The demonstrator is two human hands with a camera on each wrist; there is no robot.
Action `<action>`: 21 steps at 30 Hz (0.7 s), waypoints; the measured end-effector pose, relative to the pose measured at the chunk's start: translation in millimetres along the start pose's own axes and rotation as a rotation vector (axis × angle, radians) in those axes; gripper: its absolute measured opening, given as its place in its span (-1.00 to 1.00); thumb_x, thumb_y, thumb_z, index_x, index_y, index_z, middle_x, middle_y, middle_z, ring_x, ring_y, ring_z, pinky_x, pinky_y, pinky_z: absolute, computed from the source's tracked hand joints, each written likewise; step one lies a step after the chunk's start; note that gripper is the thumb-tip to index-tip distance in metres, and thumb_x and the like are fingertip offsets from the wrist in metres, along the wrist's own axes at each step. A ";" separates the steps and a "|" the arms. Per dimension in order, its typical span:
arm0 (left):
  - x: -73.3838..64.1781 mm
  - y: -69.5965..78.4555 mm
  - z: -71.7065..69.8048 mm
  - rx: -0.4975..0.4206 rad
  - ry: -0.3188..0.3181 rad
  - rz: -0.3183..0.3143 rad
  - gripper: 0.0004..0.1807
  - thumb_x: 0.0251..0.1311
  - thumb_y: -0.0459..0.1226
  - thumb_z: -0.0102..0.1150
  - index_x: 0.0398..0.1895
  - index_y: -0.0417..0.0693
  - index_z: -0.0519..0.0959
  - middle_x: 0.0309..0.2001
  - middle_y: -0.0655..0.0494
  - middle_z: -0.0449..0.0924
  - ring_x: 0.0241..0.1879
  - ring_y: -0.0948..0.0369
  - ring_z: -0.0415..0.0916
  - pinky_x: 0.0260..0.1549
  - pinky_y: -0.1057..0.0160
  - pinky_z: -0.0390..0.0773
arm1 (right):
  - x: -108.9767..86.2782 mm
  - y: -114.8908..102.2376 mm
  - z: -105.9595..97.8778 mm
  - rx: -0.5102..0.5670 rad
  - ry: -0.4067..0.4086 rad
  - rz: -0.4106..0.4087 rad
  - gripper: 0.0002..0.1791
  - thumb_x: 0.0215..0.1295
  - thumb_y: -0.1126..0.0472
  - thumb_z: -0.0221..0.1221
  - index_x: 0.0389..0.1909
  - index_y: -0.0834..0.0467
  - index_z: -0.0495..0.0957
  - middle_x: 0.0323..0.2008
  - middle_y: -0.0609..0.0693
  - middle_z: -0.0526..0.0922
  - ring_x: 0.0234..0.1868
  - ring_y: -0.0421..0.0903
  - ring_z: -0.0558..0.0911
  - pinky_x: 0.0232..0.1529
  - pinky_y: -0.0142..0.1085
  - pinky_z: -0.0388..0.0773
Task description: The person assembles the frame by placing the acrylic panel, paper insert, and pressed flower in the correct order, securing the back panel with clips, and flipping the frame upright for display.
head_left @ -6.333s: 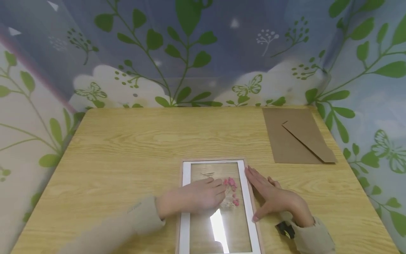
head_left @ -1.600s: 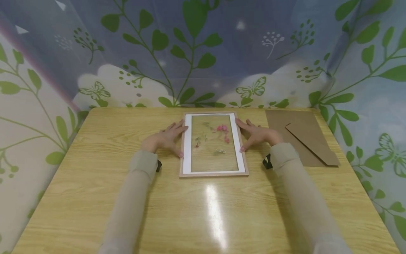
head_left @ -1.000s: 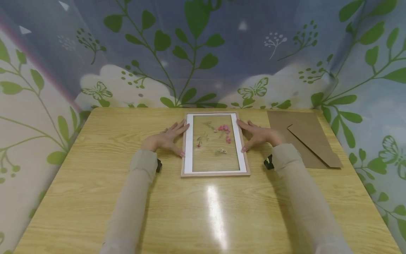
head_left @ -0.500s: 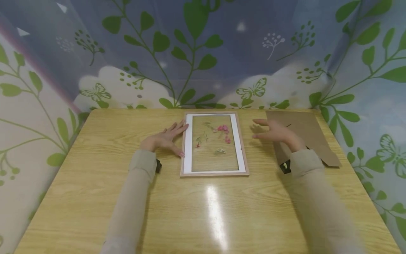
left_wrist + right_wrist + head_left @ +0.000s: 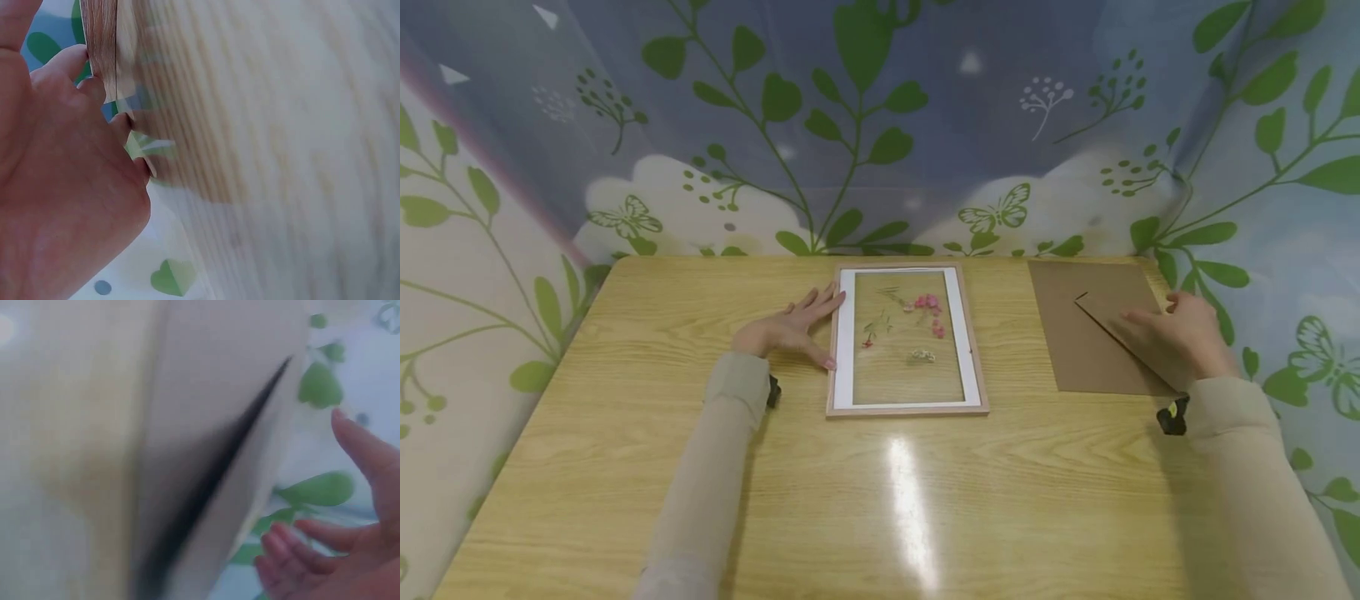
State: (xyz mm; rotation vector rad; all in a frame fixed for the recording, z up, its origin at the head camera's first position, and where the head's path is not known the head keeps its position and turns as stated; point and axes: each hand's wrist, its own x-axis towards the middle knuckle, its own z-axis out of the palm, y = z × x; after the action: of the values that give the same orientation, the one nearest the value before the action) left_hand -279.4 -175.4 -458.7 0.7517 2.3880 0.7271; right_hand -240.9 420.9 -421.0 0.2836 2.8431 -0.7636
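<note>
A wooden picture frame [image 5: 910, 412] lies flat with a white border and a clear pane. Pink dried flowers [image 5: 928, 303] and small green sprigs lie within it. My left hand [image 5: 786, 330] rests against the frame's left edge, fingers and thumb spread. In the left wrist view, the fingers reach the frame's wooden edge [image 5: 101, 47]. At the right, my right hand [image 5: 1197, 333] is over the right side of a brown backing board [image 5: 1052, 325], whose stand flap [image 5: 234, 503] is tilted up. In the right wrist view, the loosely bent fingers are apart from the flap.
The wood-grain table [image 5: 700, 467] ends at the back against a leaf-patterned curtain [image 5: 925, 150], which also hangs at both sides. A bright light streak shows on the tabletop in front of the frame. A black device [image 5: 1172, 417] is at the right wrist.
The frame was pushed away from the front toward the back. My right hand has since left its right edge and moved right to the board. My left hand stays at the frame.
</note>
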 end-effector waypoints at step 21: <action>0.5 -1.5 0.1 -0.022 -0.015 -0.006 0.39 -0.06 0.12 0.50 0.60 0.17 -0.36 0.56 0.15 -0.69 0.51 0.00 -0.72 0.38 -0.25 -0.54 | 11.2 16.7 9.7 -0.155 -0.133 0.185 0.54 -0.03 -0.41 0.34 0.25 0.82 -0.29 0.15 0.90 -0.20 0.21 0.82 -0.10 0.15 0.50 0.14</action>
State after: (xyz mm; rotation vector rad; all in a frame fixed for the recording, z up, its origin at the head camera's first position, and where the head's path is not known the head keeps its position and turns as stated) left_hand -280.2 -176.1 -459.9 0.7378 2.3643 0.7411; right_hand -246.7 431.7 -439.6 0.4472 2.6856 -0.5028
